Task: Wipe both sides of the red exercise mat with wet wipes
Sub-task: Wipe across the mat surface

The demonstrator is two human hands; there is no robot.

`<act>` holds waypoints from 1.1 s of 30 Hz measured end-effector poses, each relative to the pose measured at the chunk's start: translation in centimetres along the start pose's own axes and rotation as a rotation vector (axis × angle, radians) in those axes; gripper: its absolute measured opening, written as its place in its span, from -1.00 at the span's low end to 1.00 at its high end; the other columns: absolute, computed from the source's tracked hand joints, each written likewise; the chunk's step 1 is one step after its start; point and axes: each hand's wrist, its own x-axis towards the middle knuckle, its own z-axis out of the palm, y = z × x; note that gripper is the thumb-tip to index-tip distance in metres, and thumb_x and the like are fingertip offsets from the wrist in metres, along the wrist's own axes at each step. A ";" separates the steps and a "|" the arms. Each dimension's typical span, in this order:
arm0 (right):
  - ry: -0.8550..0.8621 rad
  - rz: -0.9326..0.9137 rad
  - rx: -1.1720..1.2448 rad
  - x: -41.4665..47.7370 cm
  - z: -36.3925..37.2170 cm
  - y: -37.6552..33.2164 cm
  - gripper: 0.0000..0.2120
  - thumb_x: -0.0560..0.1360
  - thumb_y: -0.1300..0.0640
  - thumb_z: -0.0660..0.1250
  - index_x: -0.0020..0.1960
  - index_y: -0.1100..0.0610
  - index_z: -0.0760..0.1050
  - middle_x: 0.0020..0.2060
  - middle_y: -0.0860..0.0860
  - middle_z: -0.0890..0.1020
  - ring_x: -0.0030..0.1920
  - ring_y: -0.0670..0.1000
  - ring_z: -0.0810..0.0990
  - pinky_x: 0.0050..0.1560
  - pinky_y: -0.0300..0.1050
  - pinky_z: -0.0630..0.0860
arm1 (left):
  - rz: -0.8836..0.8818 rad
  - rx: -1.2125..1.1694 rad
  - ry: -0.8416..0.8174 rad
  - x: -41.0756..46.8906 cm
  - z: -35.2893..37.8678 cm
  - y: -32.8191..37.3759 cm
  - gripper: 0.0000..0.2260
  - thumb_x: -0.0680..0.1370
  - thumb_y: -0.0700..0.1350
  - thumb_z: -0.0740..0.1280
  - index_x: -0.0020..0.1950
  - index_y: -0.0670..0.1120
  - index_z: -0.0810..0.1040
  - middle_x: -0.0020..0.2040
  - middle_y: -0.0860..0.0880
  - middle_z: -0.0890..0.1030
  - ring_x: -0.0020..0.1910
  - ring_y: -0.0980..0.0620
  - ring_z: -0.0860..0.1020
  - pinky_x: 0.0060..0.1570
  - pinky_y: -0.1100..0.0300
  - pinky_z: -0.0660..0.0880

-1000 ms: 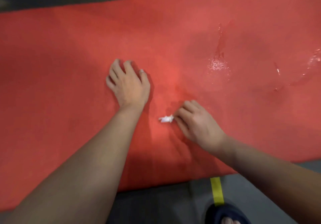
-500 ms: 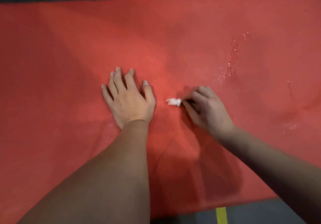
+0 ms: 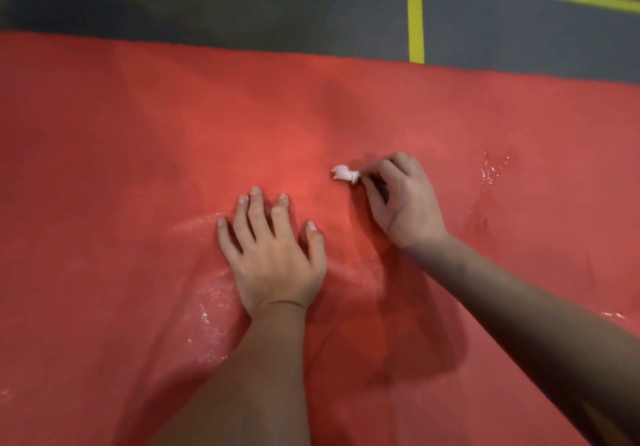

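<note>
- Left of the left hand (image 3: 273, 258), a wet sheen (image 3: 207, 307) glistens on the red exercise mat (image 3: 104, 168), which lies spread flat on the dark floor (image 3: 242, 2).
- That hand lies flat with fingers spread, pressing the mat down and holding nothing.
- Just beyond its fingertips and to their right, a small balled wet wipe (image 3: 343, 173) touches the mat, pinched at the fingertips of the right hand (image 3: 405, 203).
- Right of the right hand, more wet streaks (image 3: 491, 172) shine.
- My judgement of progress: this face is partly wiped, damp on both flanks. The dry-looking stretch ahead of the hands is left, and the underside probably too, though it is hidden.
- Against half a second back, the right hand and wipe have slid farther from the body, past the left fingertips, and the left hand stays planted.
</note>
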 end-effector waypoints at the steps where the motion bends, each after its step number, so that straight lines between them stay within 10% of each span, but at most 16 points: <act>1: 0.004 0.002 -0.023 1.1 0.3 0.3 -0.86 0.55 0.16 0.32 0.04 0.15 0.63 -0.12 0.12 0.56 -0.11 0.21 0.52 0.01 0.05 0.46 | 0.004 0.001 0.001 0.0 0.0 0.0 -0.53 0.54 0.12 0.28 0.37 -0.08 0.55 0.47 -0.19 0.46 0.48 -0.22 0.38 0.50 -0.27 0.16; 7: 0.121 0.240 -0.061 11.5 2.0 2.5 -0.82 0.50 0.18 0.25 -0.06 0.21 0.61 -0.10 0.21 0.59 -0.04 0.30 0.53 0.00 0.09 0.39 | -0.006 0.001 -0.025 0.1 0.0 0.2 -0.52 0.53 0.13 0.27 0.38 -0.07 0.55 0.49 -0.18 0.45 0.49 -0.20 0.36 0.51 -0.26 0.15; 33: 0.117 0.225 -0.129 17.5 0.8 6.6 -0.79 0.52 0.14 0.25 -0.02 0.14 0.66 -0.05 0.17 0.60 0.04 0.29 0.51 0.03 0.11 0.44 | 0.008 0.012 -0.069 0.3 -0.5 0.3 -0.51 0.54 0.13 0.22 0.35 -0.10 0.57 0.47 -0.20 0.45 0.49 -0.23 0.36 0.51 -0.29 0.16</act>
